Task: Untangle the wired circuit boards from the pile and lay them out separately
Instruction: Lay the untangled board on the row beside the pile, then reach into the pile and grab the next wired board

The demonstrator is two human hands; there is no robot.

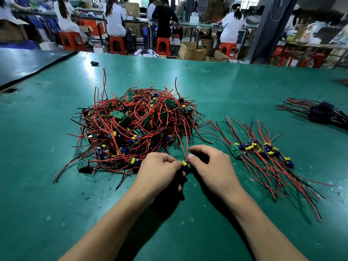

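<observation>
A tangled pile (135, 125) of small green circuit boards with red and black wires lies on the green table, left of centre. At its near edge, my left hand (160, 172) and my right hand (212, 166) pinch one small circuit board (186, 164) between them. It carries a yellow and a blue component, and its red wires run up into the pile. To the right, several separated boards (261, 151) lie side by side, their wires fanned toward the near right.
A bundle of black parts with red and black wires (323, 112) lies at the far right. A small black object (94, 63) sits near the table's far edge. Beyond it, people sit on orange stools (163, 46) at benches, among cardboard boxes.
</observation>
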